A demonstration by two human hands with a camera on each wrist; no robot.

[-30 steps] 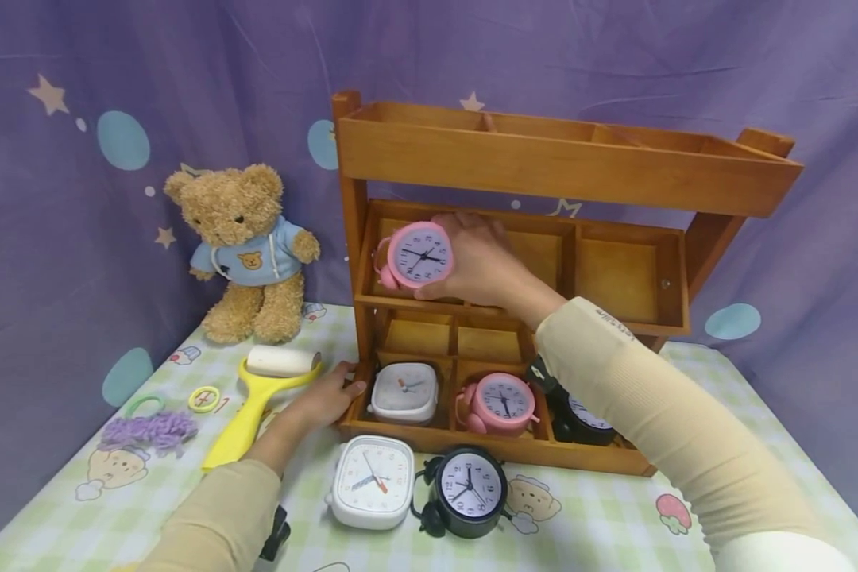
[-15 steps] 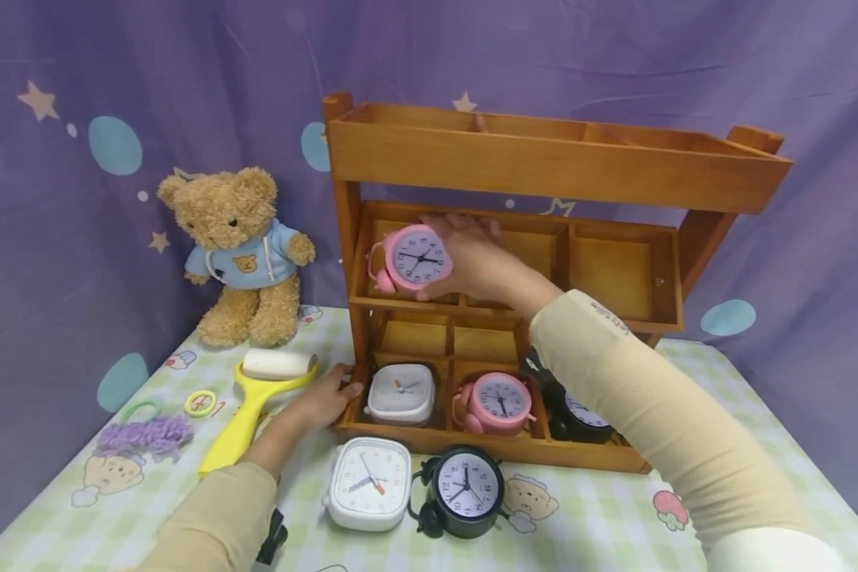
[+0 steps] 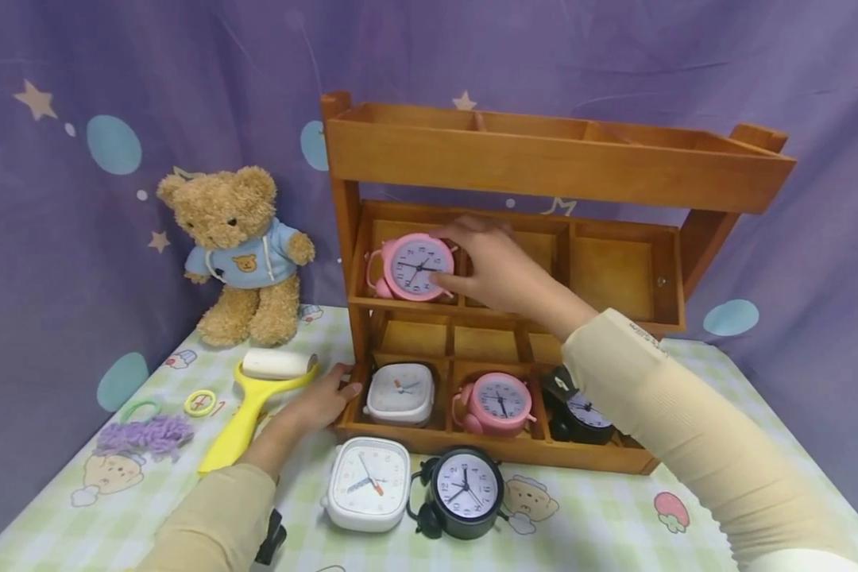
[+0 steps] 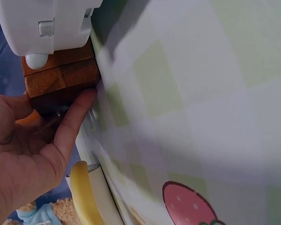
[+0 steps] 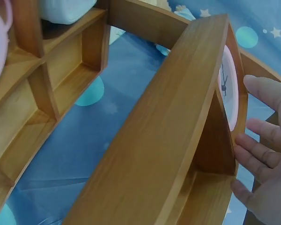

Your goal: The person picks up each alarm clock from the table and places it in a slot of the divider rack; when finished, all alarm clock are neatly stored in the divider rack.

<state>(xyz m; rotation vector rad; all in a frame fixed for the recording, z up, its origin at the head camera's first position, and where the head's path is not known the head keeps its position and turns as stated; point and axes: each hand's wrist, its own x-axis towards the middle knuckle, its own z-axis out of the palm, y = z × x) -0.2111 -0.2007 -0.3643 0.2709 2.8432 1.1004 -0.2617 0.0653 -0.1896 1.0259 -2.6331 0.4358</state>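
A pink twin-bell alarm clock point(image 3: 409, 268) lies on its side in the left compartment of the wooden rack's point(image 3: 558, 164) middle tier. My right hand point(image 3: 499, 268) is just right of it, thumb in front of the dial in the head view. In the right wrist view, the right hand's spread fingers point(image 5: 264, 126) stand apart from the pink clock point(image 5: 228, 91). My left hand point(image 3: 322, 400) grips the rack's lower left end. Thumb and fingers lie around that wooden corner point(image 4: 61, 79) in the left wrist view.
The bottom tier holds a white clock point(image 3: 400, 394), a pink clock point(image 3: 502, 403) and a black clock point(image 3: 582, 417). Before the rack lie a white clock point(image 3: 369, 483) and a black clock point(image 3: 466, 492). At left are a yellow lint roller point(image 3: 246, 405) and teddy bear point(image 3: 239, 254).
My right hand has let go of the pink clock and drawn back slightly to the right. The clock now sits a little lower in its compartment. The left hand keeps its hold.
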